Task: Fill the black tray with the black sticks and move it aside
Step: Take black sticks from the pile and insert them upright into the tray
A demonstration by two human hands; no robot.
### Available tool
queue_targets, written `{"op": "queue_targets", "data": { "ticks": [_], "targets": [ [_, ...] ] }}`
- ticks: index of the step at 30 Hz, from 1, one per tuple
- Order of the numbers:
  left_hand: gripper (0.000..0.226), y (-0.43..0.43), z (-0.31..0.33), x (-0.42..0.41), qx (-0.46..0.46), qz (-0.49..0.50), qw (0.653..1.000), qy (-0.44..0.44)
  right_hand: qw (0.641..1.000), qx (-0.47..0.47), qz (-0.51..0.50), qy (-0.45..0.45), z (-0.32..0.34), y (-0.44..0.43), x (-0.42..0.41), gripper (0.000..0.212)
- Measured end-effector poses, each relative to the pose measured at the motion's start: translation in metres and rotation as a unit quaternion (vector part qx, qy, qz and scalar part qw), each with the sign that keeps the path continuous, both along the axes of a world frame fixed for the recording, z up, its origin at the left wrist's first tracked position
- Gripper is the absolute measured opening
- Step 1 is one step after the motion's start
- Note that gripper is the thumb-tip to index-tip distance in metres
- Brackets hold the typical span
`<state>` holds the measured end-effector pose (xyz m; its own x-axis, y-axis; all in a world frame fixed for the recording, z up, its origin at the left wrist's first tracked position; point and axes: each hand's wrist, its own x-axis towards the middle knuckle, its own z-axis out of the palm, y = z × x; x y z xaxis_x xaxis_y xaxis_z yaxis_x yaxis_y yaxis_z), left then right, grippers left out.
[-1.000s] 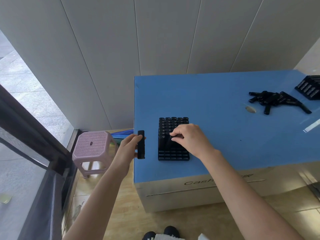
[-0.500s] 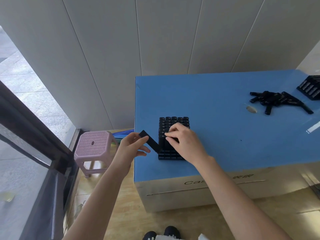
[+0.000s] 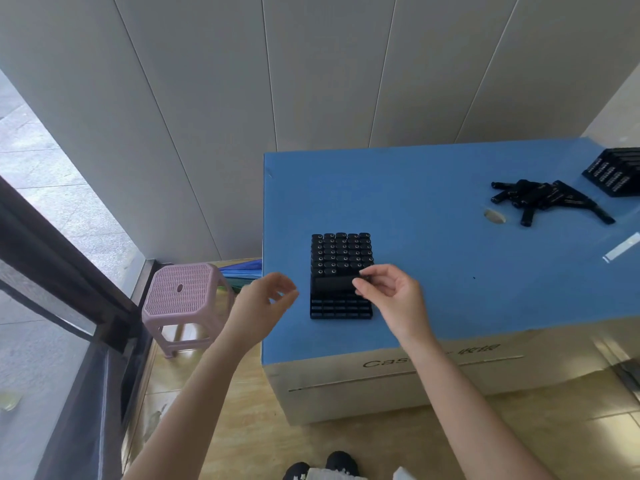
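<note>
Black tray (image 3: pixel 341 310) sits at the front-left of the table (image 3: pixel 433 237), far rows filled, nearest rows bare. My right hand (image 3: pixel 391 296) pinches a stick (image 3: pixel 332 284) sideways over it; my left hand (image 3: pixel 263 303) hangs loose, empty. Loose sticks (image 3: pixel 547 202) wait well off right; the move aside isn't done yet.

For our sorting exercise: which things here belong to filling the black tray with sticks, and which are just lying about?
Job: black tray; black stick in the right hand; pile of loose sticks.
Lying about: pink stool; white strip on the tabletop.
</note>
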<state>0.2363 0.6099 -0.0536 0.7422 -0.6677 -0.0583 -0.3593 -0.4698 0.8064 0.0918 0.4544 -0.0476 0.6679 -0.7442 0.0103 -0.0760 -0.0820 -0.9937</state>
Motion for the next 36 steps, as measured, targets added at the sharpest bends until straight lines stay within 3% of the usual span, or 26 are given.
{"op": "queue_targets", "data": {
  "ticks": [3,8,17,23,28,32,36],
  "targets": [
    [0.011,0.005,-0.001,0.008,0.064,0.007,0.989,-0.132,0.981,-0.176,0.034,0.067,0.003,-0.021,-0.003,0.013],
    [0.018,0.006,-0.004,0.010,0.099,-0.028,0.979,-0.174,0.911,-0.369,0.099,0.153,0.003,-0.028,0.008,0.027],
    [0.025,0.012,-0.006,0.008,0.149,-0.044,0.968,-0.196,0.903,-0.397,0.067,0.149,-0.008,-0.018,0.013,0.014],
    [0.025,0.012,-0.004,0.008,0.146,-0.044,0.969,-0.195,0.888,-0.412,0.137,0.152,-0.006,-0.020,0.028,0.012],
    [0.023,0.014,-0.001,0.008,0.134,-0.036,0.971,-0.195,0.873,-0.464,0.066,0.134,-0.015,-0.015,0.029,0.008],
    [0.023,0.011,0.001,0.006,0.123,-0.049,0.973,-0.191,0.855,-0.494,0.057,0.145,-0.020,-0.009,0.020,0.023],
    [0.022,0.005,0.003,-0.009,0.100,-0.052,0.976,-0.185,0.884,-0.423,0.066,0.186,-0.022,-0.003,0.002,0.041]
  ]
}}
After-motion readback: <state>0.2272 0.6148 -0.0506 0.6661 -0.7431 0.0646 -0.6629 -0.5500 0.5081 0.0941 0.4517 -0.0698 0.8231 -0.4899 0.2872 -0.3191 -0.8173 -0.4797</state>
